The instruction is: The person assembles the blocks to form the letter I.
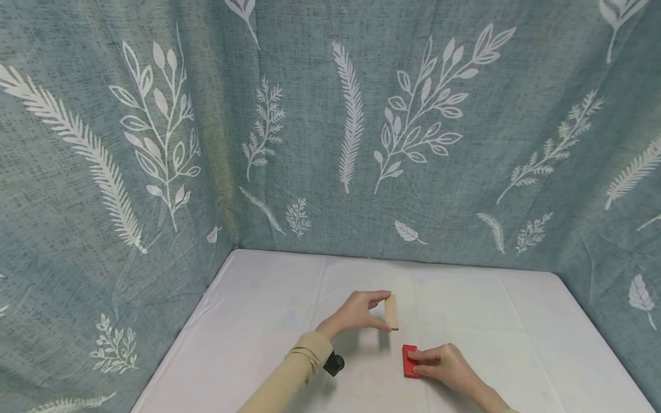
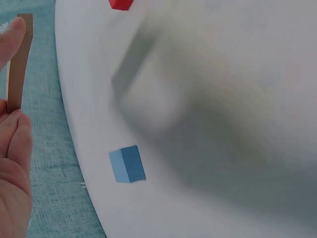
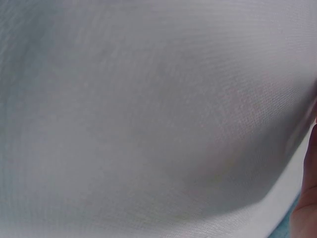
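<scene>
My left hand [image 1: 356,314] holds a flat wooden block [image 1: 391,313] by its two ends, thumb at one and fingers at the other. A shadow beneath shows the block is raised off the table. To the lower right, my right hand [image 1: 448,366] pinches a red block [image 1: 408,361] that appears to rest on the white cloth. The left wrist view shows the wooden block [image 2: 20,62] at its left edge and part of a red block [image 2: 121,4] at the top. Only a sliver of my right hand [image 3: 308,191] enters the right wrist view; its block is out of sight there.
A blue block [image 2: 128,164] stands on the cloth in the left wrist view; I cannot find it in the head view. The white-covered table [image 1: 279,281] meets a green leaf-patterned curtain [image 1: 310,143] behind. A black device [image 1: 334,364] sits at my left wrist.
</scene>
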{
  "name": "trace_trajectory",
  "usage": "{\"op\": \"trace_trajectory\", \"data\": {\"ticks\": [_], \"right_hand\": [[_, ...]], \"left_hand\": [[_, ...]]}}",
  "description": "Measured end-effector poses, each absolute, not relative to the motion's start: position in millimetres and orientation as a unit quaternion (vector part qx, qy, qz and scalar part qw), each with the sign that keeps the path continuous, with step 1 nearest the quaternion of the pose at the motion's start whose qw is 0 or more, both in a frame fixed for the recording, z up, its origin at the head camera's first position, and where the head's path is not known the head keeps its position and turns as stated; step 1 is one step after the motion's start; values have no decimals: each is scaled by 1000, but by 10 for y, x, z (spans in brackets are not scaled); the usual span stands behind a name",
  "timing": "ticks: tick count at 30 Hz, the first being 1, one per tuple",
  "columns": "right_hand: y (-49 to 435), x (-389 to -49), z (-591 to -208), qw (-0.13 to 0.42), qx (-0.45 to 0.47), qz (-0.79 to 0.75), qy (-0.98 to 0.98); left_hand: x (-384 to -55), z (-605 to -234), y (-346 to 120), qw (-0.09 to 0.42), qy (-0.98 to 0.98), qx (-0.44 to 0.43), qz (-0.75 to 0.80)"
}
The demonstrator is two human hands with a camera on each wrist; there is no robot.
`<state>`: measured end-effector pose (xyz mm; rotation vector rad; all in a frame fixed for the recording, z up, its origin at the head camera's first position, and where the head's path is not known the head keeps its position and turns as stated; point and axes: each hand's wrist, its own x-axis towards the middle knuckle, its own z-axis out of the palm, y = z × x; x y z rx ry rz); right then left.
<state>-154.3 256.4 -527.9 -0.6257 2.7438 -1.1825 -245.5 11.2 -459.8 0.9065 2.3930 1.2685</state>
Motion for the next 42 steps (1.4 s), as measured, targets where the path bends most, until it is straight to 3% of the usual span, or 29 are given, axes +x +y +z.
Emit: {"op": "trace_trajectory", "data": {"ticks": [42], "right_hand": [[2585, -1549, -5316, 53, -200, -395, 895]], "left_hand": [[-2508, -4509, 361, 140, 843, 311, 416]]}}
